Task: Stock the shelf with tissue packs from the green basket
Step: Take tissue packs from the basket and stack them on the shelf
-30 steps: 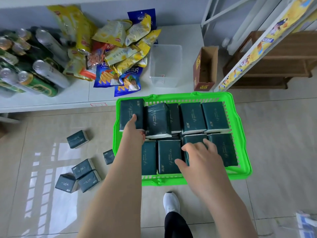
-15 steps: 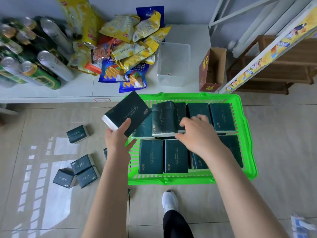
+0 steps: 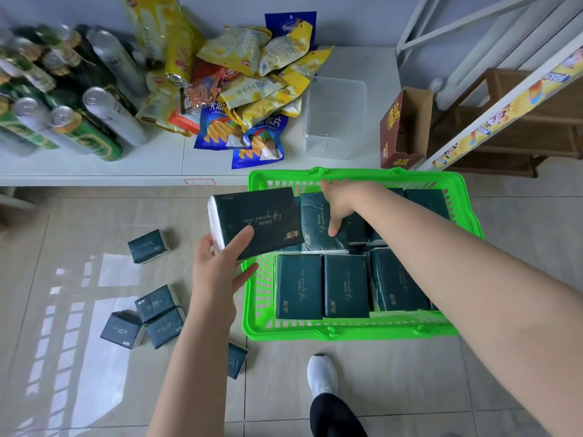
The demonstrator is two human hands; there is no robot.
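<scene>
A green basket [image 3: 318,331] sits on the tiled floor, filled with several dark green tissue packs [image 3: 345,285]. My left hand [image 3: 220,266] holds one tissue pack [image 3: 255,223] lifted above the basket's left rim, thumb on its top face. My right hand [image 3: 339,203] reaches over the back row, its fingers on an upright pack [image 3: 315,222] near the far rim, thumb pointing down. Whether that pack is gripped I cannot tell. The low white shelf [image 3: 132,167] runs along the far side of the basket.
Cans [image 3: 85,127] and snack bags [image 3: 252,89] cover the shelf's left and middle; a clear plastic bin [image 3: 336,118] and a brown carton [image 3: 402,130] stand at its right. Several small tissue packs [image 3: 151,313] lie on the floor to the left. My white shoe [image 3: 321,375] is below the basket.
My left hand lifted a pack out of the basket's back left corner and holds it above the rim. My right hand moved from the front row to the back row.
</scene>
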